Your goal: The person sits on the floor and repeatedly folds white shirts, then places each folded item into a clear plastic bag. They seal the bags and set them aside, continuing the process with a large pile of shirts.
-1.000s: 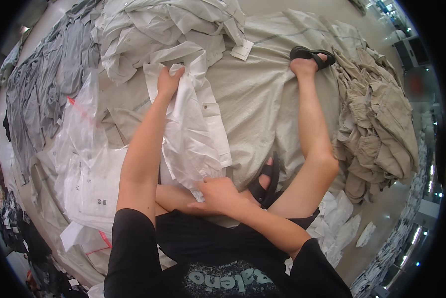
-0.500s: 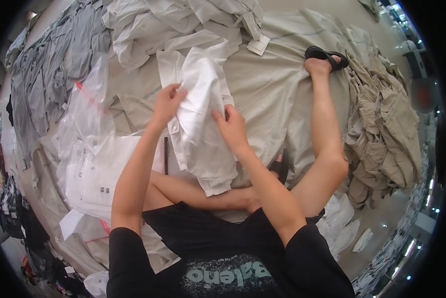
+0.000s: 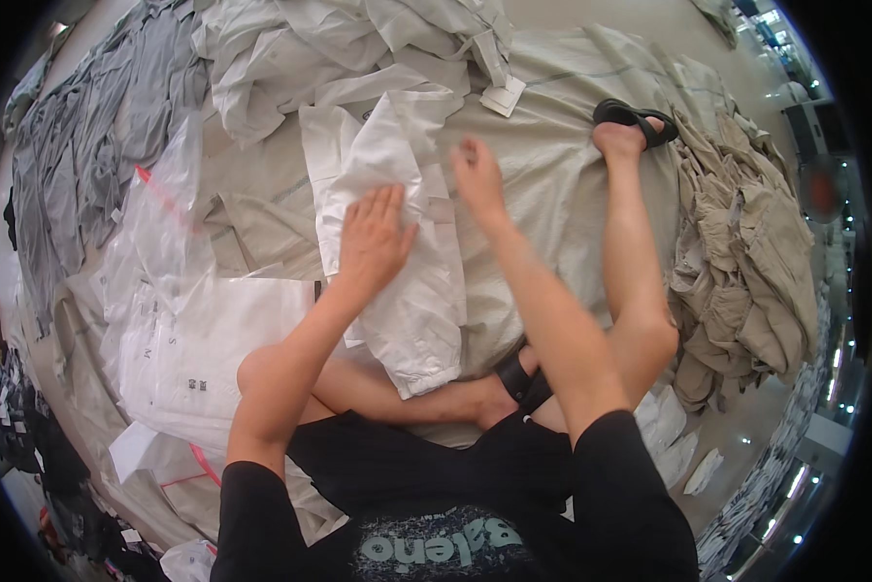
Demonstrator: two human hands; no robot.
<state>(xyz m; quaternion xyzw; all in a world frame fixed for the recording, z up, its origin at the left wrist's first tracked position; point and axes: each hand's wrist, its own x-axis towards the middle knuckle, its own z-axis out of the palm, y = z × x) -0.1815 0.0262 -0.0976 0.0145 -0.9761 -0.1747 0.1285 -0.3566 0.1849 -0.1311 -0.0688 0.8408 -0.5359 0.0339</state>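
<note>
A white garment (image 3: 407, 320), which looks like a shirt folded into a long strip, lies in front of my crossed leg on the beige cloth. My left hand (image 3: 376, 233) rests on its middle, fingers stretched out and palm down, pressing the fabric. To the right of the garment, my right hand (image 3: 478, 179) hovers over the cloth, slightly blurred. Its fingers are loosely bent, and I see nothing in them. The garment's near end reaches my shin.
Clear plastic bags (image 3: 213, 330) lie flat to the left. Grey garments (image 3: 115, 126) are heaped at the far left, off-white ones (image 3: 310, 58) at the far middle, with a white tag (image 3: 502, 97). A khaki pile (image 3: 741, 262) sits beyond my outstretched leg. Beige cloth (image 3: 542, 175) covers the floor.
The white fabric both hands were holding raised now lies flat on the garment. My left hand has moved down and right onto it; my right hand has let go and moved up and right.
</note>
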